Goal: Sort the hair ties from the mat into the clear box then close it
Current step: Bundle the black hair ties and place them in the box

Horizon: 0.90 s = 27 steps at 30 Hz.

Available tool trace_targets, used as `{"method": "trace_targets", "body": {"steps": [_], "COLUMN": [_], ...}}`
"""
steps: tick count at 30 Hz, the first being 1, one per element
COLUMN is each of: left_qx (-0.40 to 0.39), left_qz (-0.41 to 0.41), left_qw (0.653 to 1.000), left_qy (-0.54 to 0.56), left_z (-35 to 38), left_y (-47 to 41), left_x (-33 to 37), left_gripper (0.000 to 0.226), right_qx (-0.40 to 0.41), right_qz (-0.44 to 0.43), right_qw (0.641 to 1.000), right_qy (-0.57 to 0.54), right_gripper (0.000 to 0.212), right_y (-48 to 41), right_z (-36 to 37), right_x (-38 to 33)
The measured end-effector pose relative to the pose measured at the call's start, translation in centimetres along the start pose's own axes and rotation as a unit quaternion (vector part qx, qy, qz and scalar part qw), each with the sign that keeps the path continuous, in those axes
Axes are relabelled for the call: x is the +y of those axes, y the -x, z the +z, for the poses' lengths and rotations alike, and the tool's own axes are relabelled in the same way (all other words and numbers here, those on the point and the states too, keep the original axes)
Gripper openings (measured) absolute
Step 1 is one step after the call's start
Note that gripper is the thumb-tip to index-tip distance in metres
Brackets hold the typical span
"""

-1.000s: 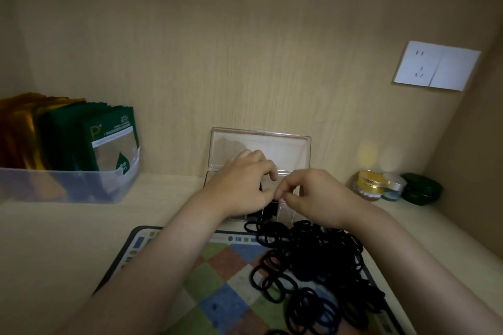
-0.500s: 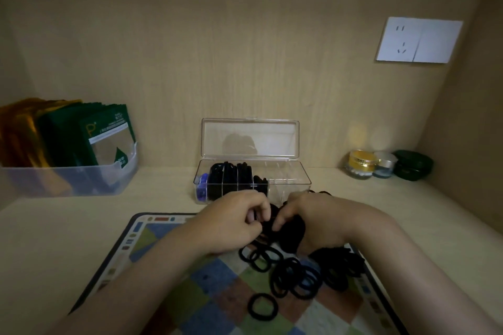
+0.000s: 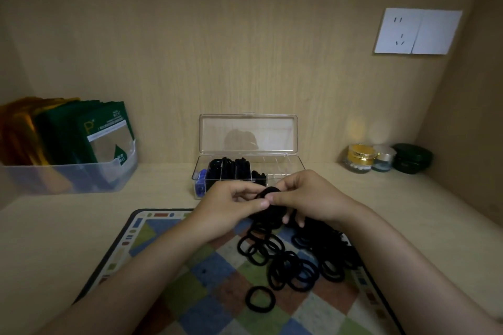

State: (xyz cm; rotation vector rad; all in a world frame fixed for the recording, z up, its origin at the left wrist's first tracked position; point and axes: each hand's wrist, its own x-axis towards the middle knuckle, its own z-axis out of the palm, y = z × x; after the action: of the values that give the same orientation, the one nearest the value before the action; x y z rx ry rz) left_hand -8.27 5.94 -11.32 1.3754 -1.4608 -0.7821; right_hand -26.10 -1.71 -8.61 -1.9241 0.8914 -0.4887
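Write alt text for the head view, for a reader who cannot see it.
The left hand and right hand pinch a bunch of black hair ties above a checkered mat strewn with more ties. Behind, a clear box stands open, left compartments holding ties.

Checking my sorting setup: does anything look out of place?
Nothing spilled or damaged. One tie lies alone on the mat, apart from the pile. The box stands open, lid upright.
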Motion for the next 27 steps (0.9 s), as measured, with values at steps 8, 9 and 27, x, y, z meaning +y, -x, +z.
{"method": "trace_targets", "body": {"steps": [8,9,27], "left_qx": [-0.015,-0.009,0.045], "left_qz": [-0.112,-0.122,-0.122], "left_qw": [0.991,0.990,0.988], "left_qy": [0.069,0.071,-0.078], "left_z": [-1.4,-1.5,-2.7], "left_y": [-0.6,-0.7,-0.6], "left_x": [-0.7,-0.7,-0.9], "left_gripper": [0.016,0.014,0.016], "right_qx": [0.039,0.060,0.017], "right_qz": [0.018,0.017,-0.095], "right_qw": [0.999,0.997,0.893], "right_qy": [0.018,0.049,0.439], "right_gripper": [0.035,0.039,0.022], "right_y": [-0.7,-0.7,-0.9], "right_z": [0.9,0.6,1.1], "right_x": [-0.3,-0.3,0.4]}}
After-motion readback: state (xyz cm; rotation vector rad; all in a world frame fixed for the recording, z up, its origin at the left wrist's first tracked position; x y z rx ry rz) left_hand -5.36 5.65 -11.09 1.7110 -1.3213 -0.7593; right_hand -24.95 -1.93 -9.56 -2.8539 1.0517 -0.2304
